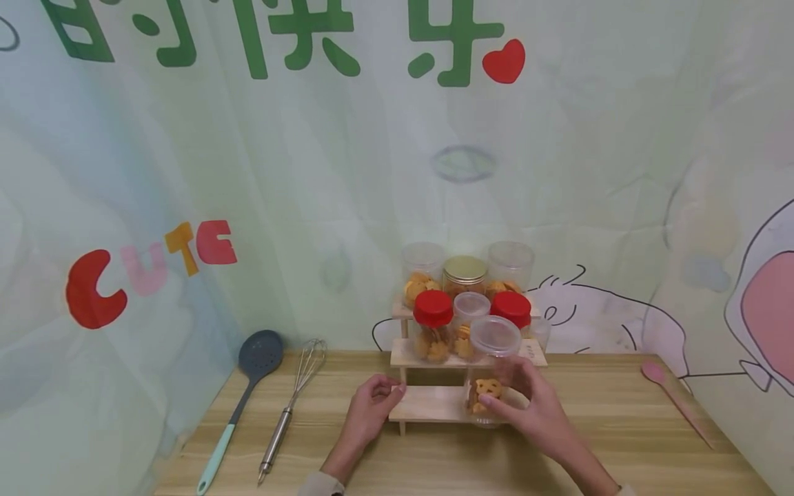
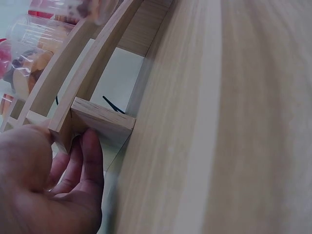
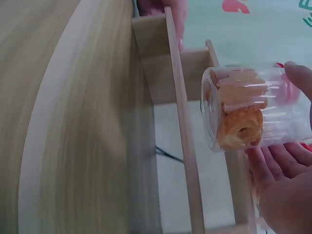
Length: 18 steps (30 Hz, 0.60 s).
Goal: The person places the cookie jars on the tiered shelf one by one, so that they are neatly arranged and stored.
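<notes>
A three-tier wooden display rack [image 1: 428,405] stands on the table. My left hand [image 1: 372,408] pinches the left end of its lowest shelf [image 2: 92,73], thumb above and fingers below. With my right hand [image 1: 541,408] I grip a clear lidded jar [image 1: 495,337] of cookies by its sides, over the right part of that lowest shelf. In the right wrist view the jar's base [image 3: 210,109] looks raised off the shelf. Behind it on the middle shelf are two red-lidded jars [image 1: 433,308] and a clear-lidded jar [image 1: 471,304] between them.
On the top shelf sit two clear jars [image 1: 511,260] and a gold-lidded jar [image 1: 465,269], all with cookies. A slotted skimmer [image 1: 260,353] and a whisk [image 1: 287,413] lie at the left of the table. A pink spoon [image 1: 673,399] lies at the right. A printed curtain [image 1: 347,172] hangs behind.
</notes>
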{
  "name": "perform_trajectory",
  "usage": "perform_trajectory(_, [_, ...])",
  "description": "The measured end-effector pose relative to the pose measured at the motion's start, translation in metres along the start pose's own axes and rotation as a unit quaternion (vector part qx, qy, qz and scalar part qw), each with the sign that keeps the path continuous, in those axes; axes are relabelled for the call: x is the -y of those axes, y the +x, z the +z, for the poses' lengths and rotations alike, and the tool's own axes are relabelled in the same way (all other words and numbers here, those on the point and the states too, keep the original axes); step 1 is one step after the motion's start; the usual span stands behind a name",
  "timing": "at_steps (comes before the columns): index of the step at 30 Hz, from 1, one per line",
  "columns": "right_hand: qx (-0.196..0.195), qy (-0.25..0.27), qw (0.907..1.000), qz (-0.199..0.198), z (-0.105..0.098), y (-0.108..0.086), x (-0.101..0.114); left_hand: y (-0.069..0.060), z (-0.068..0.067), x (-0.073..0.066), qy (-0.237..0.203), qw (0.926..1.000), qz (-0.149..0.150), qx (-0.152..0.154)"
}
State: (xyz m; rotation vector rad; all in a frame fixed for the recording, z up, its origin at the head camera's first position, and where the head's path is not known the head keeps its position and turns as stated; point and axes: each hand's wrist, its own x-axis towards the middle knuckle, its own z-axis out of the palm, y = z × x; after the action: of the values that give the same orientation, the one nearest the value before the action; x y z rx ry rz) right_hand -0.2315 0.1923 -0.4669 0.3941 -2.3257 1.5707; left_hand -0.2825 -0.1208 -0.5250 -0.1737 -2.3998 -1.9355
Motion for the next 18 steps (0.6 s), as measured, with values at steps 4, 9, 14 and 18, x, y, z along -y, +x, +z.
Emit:
perform_trajectory(4, [0.002, 0.022, 0.9997, 0.015, 0.018, 0.004, 0.001, -0.001, 0.0, 0.0, -0.003, 1.0, 0.001, 0.0])
perform_trajectory(9, [-0.003, 0.031, 0.9989, 0.034, 0.038, 0.006, 0.004, -0.001, 0.0, 0.0, -0.008, 1.0, 0.002, 0.001])
perform_trajectory(14, [-0.007, 0.031, 0.9992, 0.024, 0.052, 0.008, 0.007, 0.0, 0.0, 0.001, -0.01, 0.9999, 0.002, 0.0])
perform_trajectory(18, [-0.014, -0.019, 0.9996, 0.017, 0.057, 0.012, 0.009, 0.001, -0.001, 0.001, -0.009, 1.0, 0.004, 0.0])
